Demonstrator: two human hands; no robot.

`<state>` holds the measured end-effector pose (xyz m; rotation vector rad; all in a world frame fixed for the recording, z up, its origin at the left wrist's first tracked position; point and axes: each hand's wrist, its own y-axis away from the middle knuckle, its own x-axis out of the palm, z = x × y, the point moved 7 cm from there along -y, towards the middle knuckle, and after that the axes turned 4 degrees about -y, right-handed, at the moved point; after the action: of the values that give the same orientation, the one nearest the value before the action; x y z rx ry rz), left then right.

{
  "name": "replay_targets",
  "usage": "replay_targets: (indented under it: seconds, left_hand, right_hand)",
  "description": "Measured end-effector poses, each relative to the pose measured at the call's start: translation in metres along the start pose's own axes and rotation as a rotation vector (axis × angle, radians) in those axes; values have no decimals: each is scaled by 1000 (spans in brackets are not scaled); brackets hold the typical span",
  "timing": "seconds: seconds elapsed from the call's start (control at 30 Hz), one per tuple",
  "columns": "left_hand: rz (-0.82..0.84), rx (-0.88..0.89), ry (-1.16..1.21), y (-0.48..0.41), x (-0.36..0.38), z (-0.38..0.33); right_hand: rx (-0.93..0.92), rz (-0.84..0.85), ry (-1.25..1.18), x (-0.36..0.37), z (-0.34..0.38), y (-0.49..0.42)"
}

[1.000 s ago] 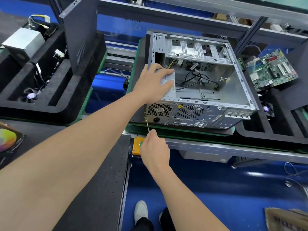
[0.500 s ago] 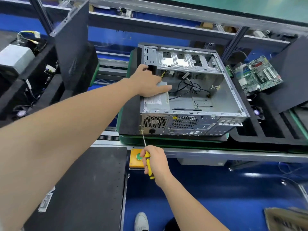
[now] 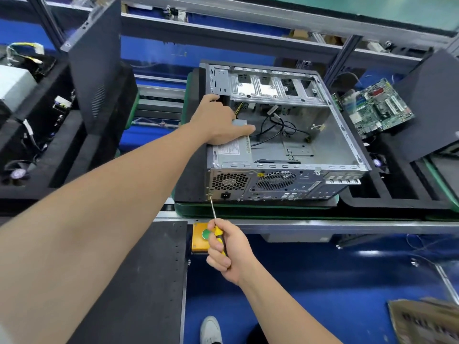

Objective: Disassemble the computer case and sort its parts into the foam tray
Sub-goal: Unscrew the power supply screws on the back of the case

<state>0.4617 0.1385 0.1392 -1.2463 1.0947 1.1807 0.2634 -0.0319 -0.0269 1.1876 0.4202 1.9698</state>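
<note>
The open computer case (image 3: 330,147) lies on its side on a green-edged pallet, its back panel facing me. My left hand (image 3: 218,120) rests flat on the grey power supply (image 3: 231,152) in the case's near left corner, thumb hooked over the case's left wall. My right hand (image 3: 228,249) grips a yellow-and-black screwdriver (image 3: 218,234). Its thin shaft points up, and the tip touches a screw at the lower left corner of the back panel (image 3: 210,194). Black cables (image 3: 275,127) lie loose inside the case.
A green motherboard (image 3: 372,110) leans in the black foam tray (image 3: 397,194) to the right. A second foam tray (image 3: 44,135) on the left holds a power supply, fans and an upright side panel (image 3: 96,65). An orange box with a green button (image 3: 201,237) sits under the conveyor edge.
The screwdriver tip has stayed at the lower left screw while my right hand shifted its grip on the handle. My left hand stays on the power supply. My head moved back a little.
</note>
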Motion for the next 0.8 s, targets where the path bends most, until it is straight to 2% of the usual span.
replay_targets:
  seconds: [0.1,0.17,0.3,0.33,0.4,0.5,0.6,0.67,0.73,0.8]
  left_hand:
    - [-8,-1,-5,-1,1,0]
    - [-12,-4,-8,-2,2,1]
    - [-18,-3,-30,-1,1,0]
    - [-18,-3,-33,-1,0,0]
    - [-18,-6,-32,-1,0,0]
    - [-20,-9,-24,-1,0,0]
    - [-27,-11,-14,-1,0,0]
    - [-29,-8,-14,-1,0,0]
    - [-30,-3,-16,-1,1,0]
    - [-27,-3,-15,-1,1,1]
  right_hand:
    - [-84,-82,182,0,8,3]
    - [-191,-195,380,-1,15,7]
    - [-455,-524,1163,11,32,17]
    - [-483,-584,1318,14,32,19]
    - [-528,-668,1471,15,32,21]
    - [-564,-702,1463,14,31,20]
    - [-561,-664,1330,10,31,19]
    - [-476,-601,1151,4,32,16]
    - [-314,-525,941,-3,30,10]
    - [-148,-432,591,-9,18,6]
